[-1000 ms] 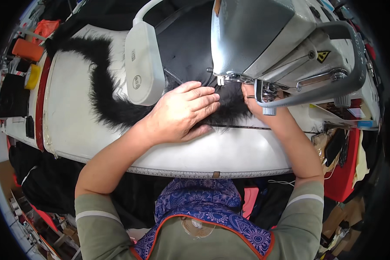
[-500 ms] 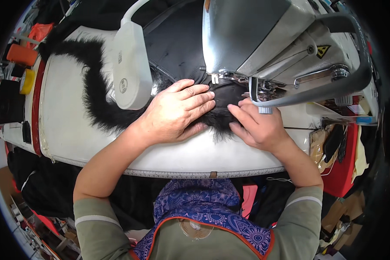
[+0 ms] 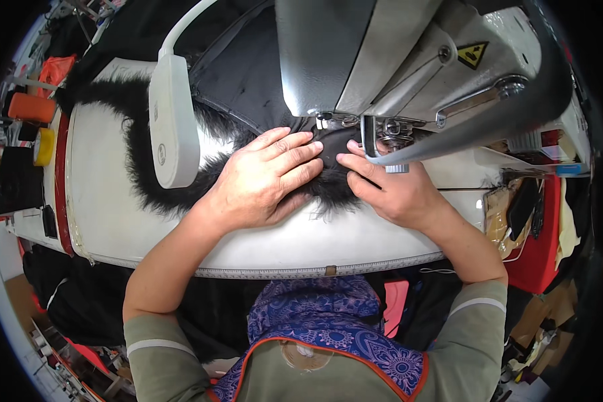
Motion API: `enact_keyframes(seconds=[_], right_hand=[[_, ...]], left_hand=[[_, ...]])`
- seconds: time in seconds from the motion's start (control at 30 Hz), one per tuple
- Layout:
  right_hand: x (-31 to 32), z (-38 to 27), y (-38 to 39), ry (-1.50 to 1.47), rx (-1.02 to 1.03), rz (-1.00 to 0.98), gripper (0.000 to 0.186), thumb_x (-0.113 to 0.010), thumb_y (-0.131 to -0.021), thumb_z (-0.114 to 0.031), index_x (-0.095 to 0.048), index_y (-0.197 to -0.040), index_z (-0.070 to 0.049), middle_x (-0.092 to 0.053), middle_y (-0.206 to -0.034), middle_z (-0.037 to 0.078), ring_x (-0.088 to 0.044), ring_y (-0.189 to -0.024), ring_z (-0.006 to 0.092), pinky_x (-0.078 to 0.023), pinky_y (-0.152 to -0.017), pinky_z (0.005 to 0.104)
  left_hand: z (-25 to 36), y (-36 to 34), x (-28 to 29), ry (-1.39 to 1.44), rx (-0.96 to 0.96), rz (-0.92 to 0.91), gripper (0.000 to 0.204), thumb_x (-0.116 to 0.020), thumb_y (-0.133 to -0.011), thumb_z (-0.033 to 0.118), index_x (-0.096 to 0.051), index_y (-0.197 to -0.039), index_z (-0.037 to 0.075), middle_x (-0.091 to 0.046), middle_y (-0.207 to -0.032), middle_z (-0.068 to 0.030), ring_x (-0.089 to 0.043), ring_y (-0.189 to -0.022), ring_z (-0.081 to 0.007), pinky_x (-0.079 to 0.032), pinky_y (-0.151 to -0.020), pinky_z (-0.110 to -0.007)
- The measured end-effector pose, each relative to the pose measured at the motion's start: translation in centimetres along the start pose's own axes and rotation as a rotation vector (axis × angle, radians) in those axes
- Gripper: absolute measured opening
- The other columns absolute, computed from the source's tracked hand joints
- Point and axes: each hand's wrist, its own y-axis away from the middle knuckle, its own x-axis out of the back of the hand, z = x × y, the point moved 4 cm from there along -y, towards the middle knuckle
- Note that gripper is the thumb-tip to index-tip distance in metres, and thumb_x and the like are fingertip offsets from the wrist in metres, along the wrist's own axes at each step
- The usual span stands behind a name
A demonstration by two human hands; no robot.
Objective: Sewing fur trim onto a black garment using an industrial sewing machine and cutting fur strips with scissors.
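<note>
My left hand (image 3: 261, 175) lies flat, fingers stretched together, on black fabric (image 3: 244, 84) trimmed with long black fur (image 3: 144, 157). Its fingertips rest just in front of the needle area of a grey sewing machine (image 3: 341, 57). To the right of the needle, my right hand (image 3: 398, 194) touches the fabric with its fingertips, thumb and fingers a little apart. Part of it lies behind the machine's metal guard (image 3: 370, 137). A tuft of fur pokes out between the two hands. The machine head hides the needle point and the stitching.
A white lamp head (image 3: 174, 124) on a bent neck hangs left of my left hand. The white table (image 3: 110, 208) has a measuring tape (image 3: 281, 272) along its near edge. Orange (image 3: 31, 107) and yellow (image 3: 44, 147) items stand at left, a red bin (image 3: 539, 248) at right.
The view has shifted, so the machine head and lamp appear farther left. Both hands stay on the fabric near the needle, and the right fingers are slightly closer to the left hand.
</note>
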Motion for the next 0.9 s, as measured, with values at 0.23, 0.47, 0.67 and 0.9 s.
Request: enact_keyframes(seconds=[0.23, 0.47, 0.67, 0.9], right_hand=[[-0.3, -0.2, 0.2, -0.018, -0.100, 0.024, 0.029, -0.068, -0.071, -0.011, -0.067, -0.100, -0.011, -0.062, -0.108, 0.003, -0.058, -0.109, 0.0197, -0.038, -0.096, 0.0410], [-0.1, -0.4, 0.0, -0.013, -0.050, 0.094, 0.025, -0.071, -0.067, -0.009, -0.068, -0.092, -0.008, -0.063, -0.092, 0.005, -0.059, -0.107, 0.0220, -0.044, -0.093, 0.0434], [0.6, -0.4, -0.3, -0.048, -0.023, 0.130, 0.023, -0.071, -0.068, -0.012, -0.063, -0.087, -0.003, -0.060, -0.082, 0.008, -0.063, -0.079, 0.0240, -0.052, -0.087, 0.0387], [0.6, -0.6, -0.8, -0.020, -0.171, 0.039, 0.032, -0.076, -0.065, -0.024, -0.068, -0.092, -0.009, -0.064, -0.096, 0.005, -0.060, -0.095, 0.0243, -0.046, -0.077, 0.0384]], left_hand=[[0.0, -0.1, 0.0, 0.027, -0.014, -0.025, 0.036, -0.071, -0.069, 0.023, -0.061, -0.100, 0.008, -0.057, -0.120, -0.0108, -0.053, -0.116, -0.0274, -0.040, -0.102, -0.043], [-0.1, 0.2, 0.0, 0.032, -0.007, -0.002, 0.034, -0.071, -0.069, 0.023, -0.061, -0.097, 0.007, -0.057, -0.120, -0.0115, -0.054, -0.115, -0.0277, -0.040, -0.101, -0.043], [-0.1, 0.2, -0.1, 0.057, 0.005, 0.001, 0.033, -0.072, -0.068, 0.023, -0.060, -0.095, 0.007, -0.058, -0.119, -0.0118, -0.054, -0.114, -0.0280, -0.040, -0.102, -0.043], [0.0, 0.0, 0.0, 0.051, 0.002, 0.007, 0.031, -0.072, -0.068, 0.023, -0.059, -0.091, 0.007, -0.058, -0.119, -0.0116, -0.054, -0.115, -0.0279, -0.040, -0.102, -0.043]])
